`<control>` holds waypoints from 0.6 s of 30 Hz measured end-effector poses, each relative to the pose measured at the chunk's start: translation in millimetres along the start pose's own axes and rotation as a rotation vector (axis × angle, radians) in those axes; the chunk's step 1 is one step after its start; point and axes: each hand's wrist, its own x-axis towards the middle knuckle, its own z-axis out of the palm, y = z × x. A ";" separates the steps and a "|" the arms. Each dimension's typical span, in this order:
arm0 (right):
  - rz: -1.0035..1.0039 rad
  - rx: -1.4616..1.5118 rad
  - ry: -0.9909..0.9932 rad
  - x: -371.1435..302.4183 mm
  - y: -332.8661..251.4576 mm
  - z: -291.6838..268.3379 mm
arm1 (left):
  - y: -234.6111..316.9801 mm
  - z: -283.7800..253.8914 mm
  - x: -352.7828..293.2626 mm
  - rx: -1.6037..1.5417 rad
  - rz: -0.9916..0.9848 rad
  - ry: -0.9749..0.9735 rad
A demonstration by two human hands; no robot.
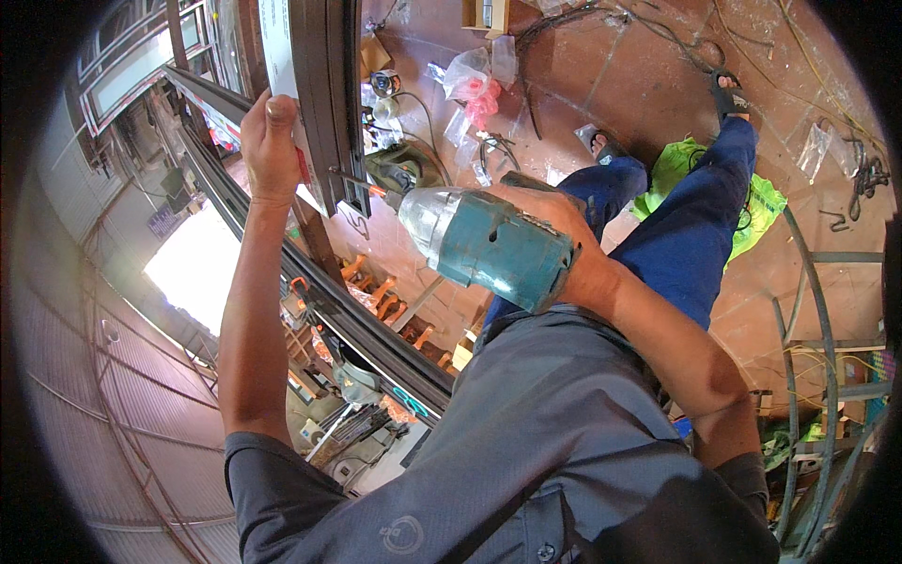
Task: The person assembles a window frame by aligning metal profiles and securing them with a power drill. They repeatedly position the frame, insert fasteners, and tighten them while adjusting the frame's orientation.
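My right hand (564, 221) is wrapped round the grip of a teal cordless driver (498, 246) with a scuffed clear nose. The driver lies sideways, and its long bit (352, 180) points left, with the tip at the face of a dark metal frame profile (324, 103). Whether a screw sits on the tip is too small to tell. My left hand (268, 150) is closed on the profile's left edge, thumb up, beside its white strip (279, 47). A small red piece (302, 165) shows by the palm; its kind is unclear.
Long dark rails (376, 343) run diagonally below the profile. Plastic bags (474, 80), cables (658, 28) and a cardboard box (486, 14) litter the tiled floor. A bright green bag (756, 216) lies behind my legs. Curved metal tubes (816, 301) stand at the right.
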 end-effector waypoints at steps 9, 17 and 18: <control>0.077 -0.008 -0.037 -1.1 0.3 -3.9 | 8.0 0.5 0.4 0.007 -0.013 -0.024; -0.086 -0.283 0.010 8.2 2.2 -15.2 | -19.2 -1.0 0.7 -0.029 0.012 0.031; -0.135 -0.337 0.022 9.5 2.1 -17.1 | -17.7 0.6 -1.9 -0.012 0.027 0.053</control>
